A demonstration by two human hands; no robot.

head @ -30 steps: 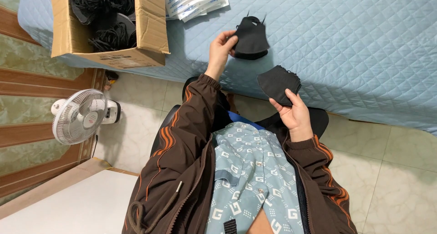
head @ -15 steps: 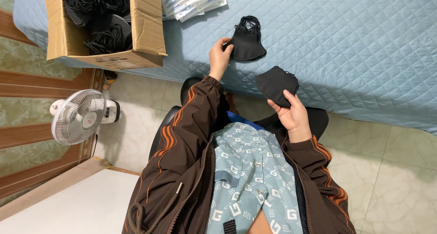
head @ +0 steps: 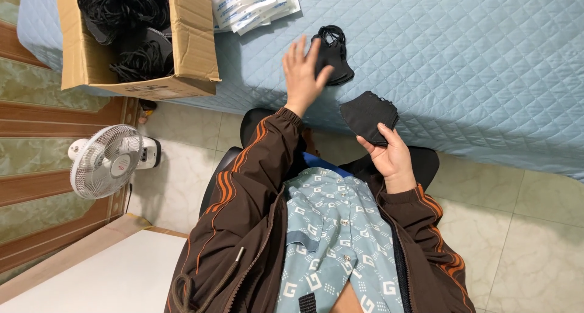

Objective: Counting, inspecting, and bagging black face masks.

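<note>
My left hand (head: 302, 73) is stretched out over the light blue quilted bed (head: 474, 57), fingers spread, with its fingertips on a small pile of black face masks (head: 336, 59) that lies on the quilt with its ear loops bunched at the far end. My right hand (head: 391, 156) is nearer my body at the bed's edge. It grips a folded stack of black face masks (head: 367, 114) from below, thumb on top. Both arms wear brown sleeves with orange stripes.
An open cardboard box (head: 188, 45) full of black masks and loops stands on the bed at the far left. Flat white sealed packets (head: 255, 6) lie beside it. A small white fan (head: 106, 161) stands on the tiled floor by a wood-panelled wall. A white surface (head: 103, 276) is at lower left.
My left hand carried a black mask further onto the bed, set it down and opened its fingers over it. My right hand has kept its stack in place.
</note>
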